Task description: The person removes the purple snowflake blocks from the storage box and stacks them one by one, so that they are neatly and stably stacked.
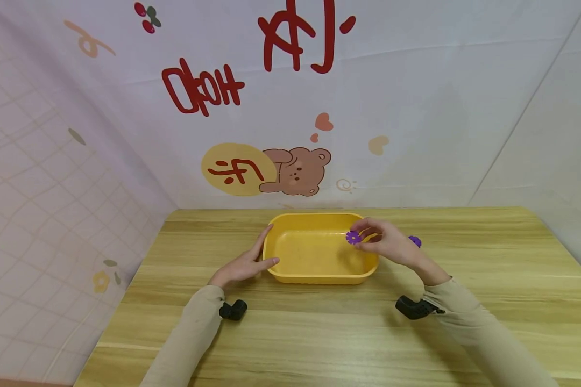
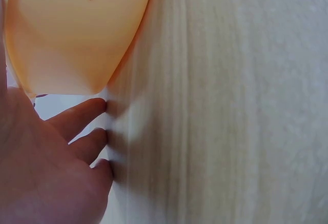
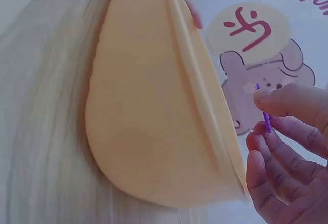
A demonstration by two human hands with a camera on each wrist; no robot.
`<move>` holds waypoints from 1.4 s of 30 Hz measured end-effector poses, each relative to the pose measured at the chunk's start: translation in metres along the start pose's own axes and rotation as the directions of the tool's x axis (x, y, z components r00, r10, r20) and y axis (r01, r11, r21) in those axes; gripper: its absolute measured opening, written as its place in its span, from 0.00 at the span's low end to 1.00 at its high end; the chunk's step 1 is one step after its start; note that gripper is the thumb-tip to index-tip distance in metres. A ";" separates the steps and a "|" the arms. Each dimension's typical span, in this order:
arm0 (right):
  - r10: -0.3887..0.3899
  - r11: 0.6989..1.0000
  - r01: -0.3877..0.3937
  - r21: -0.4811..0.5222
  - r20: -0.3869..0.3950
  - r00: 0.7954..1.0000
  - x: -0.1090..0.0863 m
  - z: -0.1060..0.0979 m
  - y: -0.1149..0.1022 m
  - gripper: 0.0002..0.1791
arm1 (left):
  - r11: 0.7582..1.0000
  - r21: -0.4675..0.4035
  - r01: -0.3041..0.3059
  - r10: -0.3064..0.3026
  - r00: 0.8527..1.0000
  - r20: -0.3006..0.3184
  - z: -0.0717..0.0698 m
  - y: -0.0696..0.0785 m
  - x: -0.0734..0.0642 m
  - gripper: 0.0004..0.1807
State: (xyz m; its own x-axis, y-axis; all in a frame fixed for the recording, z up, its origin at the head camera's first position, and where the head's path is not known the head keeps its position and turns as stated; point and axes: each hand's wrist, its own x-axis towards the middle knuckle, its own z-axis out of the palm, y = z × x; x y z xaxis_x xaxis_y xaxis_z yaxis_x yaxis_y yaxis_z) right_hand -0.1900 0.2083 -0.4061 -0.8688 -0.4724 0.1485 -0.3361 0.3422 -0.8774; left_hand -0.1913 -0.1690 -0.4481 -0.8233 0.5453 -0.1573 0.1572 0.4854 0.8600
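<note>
A yellow plastic basin [image 1: 319,279] sits on the wooden table. My left hand [image 1: 244,266] is at its left end, thumb over the rim and forefinger stretched along the far corner. In the left wrist view the other fingers [image 2: 92,144] of that hand rest spread beside the basin's wall [image 2: 72,39], tips at the tabletop. Over the basin's right end, my right hand [image 1: 387,242] pinches a purple flower-shaped plastic disc [image 1: 353,237] between thumb and fingertips. The right wrist view shows this disc [image 3: 267,121] edge-on, above the basin's rim [image 3: 189,75].
Another purple piece [image 1: 415,241] lies on the table [image 1: 310,333] just beyond my right wrist, partly hidden by it. A white printed cloth [image 1: 416,97] hangs behind the table's far edge. Each forearm wears a black wrist mount [image 1: 413,307].
</note>
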 end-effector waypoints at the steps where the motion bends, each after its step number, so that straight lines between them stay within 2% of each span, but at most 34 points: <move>1: 0.004 1.000 -0.004 -0.002 -0.007 1.000 -0.001 -0.002 0.001 0.18 | 1.000 0.000 0.001 -0.001 1.000 0.000 0.000 0.000 0.000 0.49; 8: -0.002 1.000 0.001 -0.005 -0.068 0.998 -0.011 -0.019 0.010 0.18 | 1.000 0.014 -0.012 0.012 1.000 0.003 0.000 -0.003 0.001 0.49; 12: -0.013 1.000 0.011 -0.017 -0.098 0.995 -0.016 -0.027 0.014 0.18 | 1.000 0.007 -0.002 0.001 1.000 0.022 -0.003 0.017 -0.006 0.48; 15: -0.003 1.000 0.000 -0.030 -0.112 0.994 -0.020 -0.033 0.016 0.17 | 1.000 0.002 0.009 -0.009 0.999 0.033 -0.004 0.019 -0.005 0.48; 20: 0.064 0.997 -0.069 -0.032 -0.132 0.989 -0.030 -0.042 0.022 0.18 | 1.000 0.009 0.007 -0.007 1.000 0.015 -0.001 -0.003 0.002 0.49; 24: 0.104 0.993 -0.110 -0.031 -0.144 0.984 -0.039 -0.050 0.029 0.18 | 1.000 0.001 0.005 -0.005 1.000 0.006 0.000 -0.004 0.001 0.48; 34: 0.067 0.991 -0.088 -0.098 -0.200 0.977 -0.060 -0.071 0.058 0.18 | 1.000 0.001 0.009 -0.009 1.000 0.003 0.000 -0.001 0.001 0.49; 42: 0.113 0.987 -0.135 -0.086 -0.217 0.969 -0.069 -0.075 0.077 0.20 | 1.000 0.001 0.015 -0.015 1.000 0.000 0.000 -0.002 0.002 0.49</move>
State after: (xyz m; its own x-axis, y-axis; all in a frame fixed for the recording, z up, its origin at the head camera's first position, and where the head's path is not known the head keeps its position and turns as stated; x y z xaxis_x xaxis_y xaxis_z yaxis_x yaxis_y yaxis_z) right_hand -0.1830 0.3283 -0.4493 -0.9594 -0.2427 0.1438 -0.2462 0.4714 -0.8469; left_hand -0.1929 -0.1691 -0.4502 -0.8257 0.5380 -0.1696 0.1459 0.4941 0.8571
